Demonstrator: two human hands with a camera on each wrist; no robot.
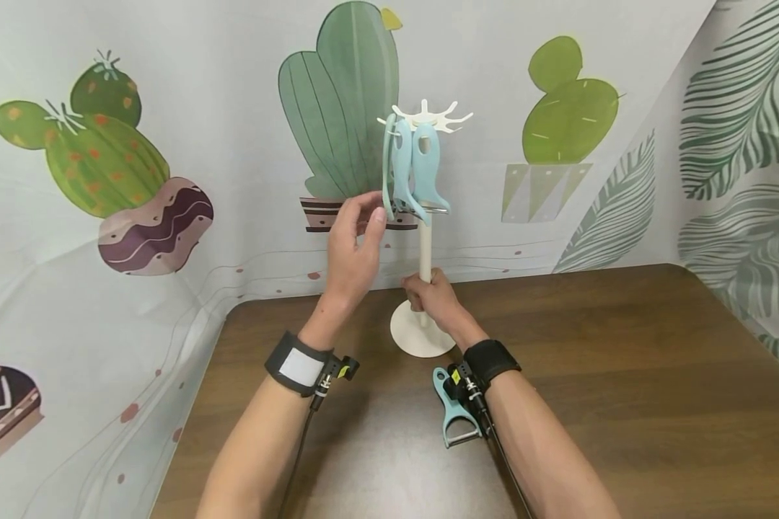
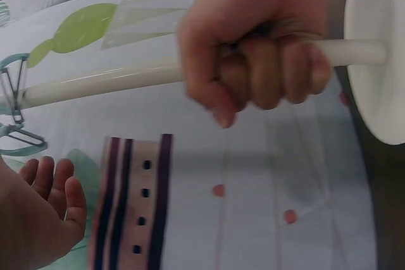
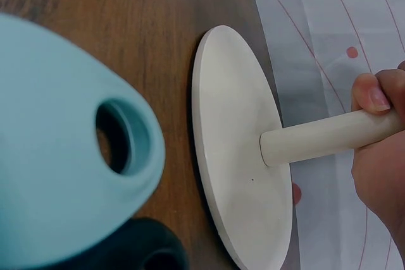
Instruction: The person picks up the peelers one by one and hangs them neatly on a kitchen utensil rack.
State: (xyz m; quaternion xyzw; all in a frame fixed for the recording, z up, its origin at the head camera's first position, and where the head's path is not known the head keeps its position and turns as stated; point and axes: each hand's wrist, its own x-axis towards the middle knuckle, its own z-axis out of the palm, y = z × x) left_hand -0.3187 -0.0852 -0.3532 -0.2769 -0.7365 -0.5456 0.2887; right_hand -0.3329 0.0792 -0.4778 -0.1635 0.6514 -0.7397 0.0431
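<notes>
A cream stand (image 1: 425, 249) has a round base (image 1: 407, 335) and a ring of hooks (image 1: 431, 117) on top. Light blue peelers hang from its left and front hooks, one facing me (image 1: 428, 169) and another peeler (image 1: 401, 162) beside it; a greener one (image 1: 386, 169) is seen edge-on. My right hand (image 1: 436, 297) grips the pole low down, fingers wrapped round it, as the left wrist view also shows. Beside the edge-on peeler my left hand (image 1: 353, 245) is raised, its fingers loosely bent with nothing held in them. Another light blue peeler (image 1: 453, 409) lies on the table, partly under my right wrist.
The brown wooden table (image 1: 623, 360) reaches back to a hanging cloth (image 1: 247, 158) printed with cacti and leaves. Both wrists wear black straps with small cameras, and cables (image 1: 298, 447) trail from them toward me.
</notes>
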